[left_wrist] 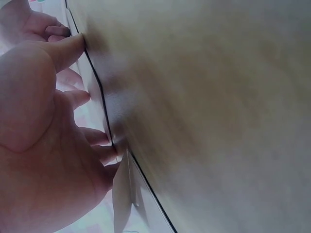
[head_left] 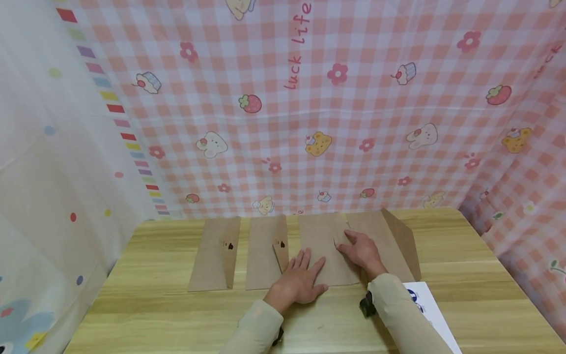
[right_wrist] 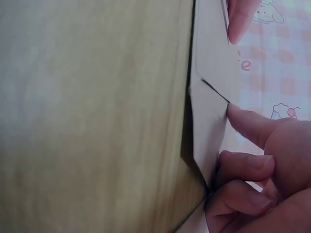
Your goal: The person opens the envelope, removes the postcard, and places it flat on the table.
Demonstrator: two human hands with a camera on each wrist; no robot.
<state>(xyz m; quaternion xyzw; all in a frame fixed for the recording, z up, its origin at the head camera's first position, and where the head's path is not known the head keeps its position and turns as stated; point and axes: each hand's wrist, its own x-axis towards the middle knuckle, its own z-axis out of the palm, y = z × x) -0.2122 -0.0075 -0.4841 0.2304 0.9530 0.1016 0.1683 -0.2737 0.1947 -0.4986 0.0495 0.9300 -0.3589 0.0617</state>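
Several brown kraft paper envelopes with folding flaps lie side by side on the wooden table. My left hand (head_left: 297,284) rests with spread, straight fingers on the near left part of the third envelope (head_left: 317,233). At that envelope's right side, my right hand (head_left: 363,251) holds the flap (right_wrist: 209,128), the thumb by a dark slit and the other fingers curled at the edge. The flap stands slightly off the tabletop in the right wrist view. The rightmost envelope (head_left: 376,228) lies beside the right hand, its dark brown flap (head_left: 404,241) spread to the right.
Two envelopes, the leftmost (head_left: 210,255) and the second (head_left: 263,255), lie to the left with small black prints on their flaps. A white printed sheet (head_left: 431,307) lies partly under the right forearm. A checked pink curtain (head_left: 283,123) hangs behind the table (head_left: 146,295).
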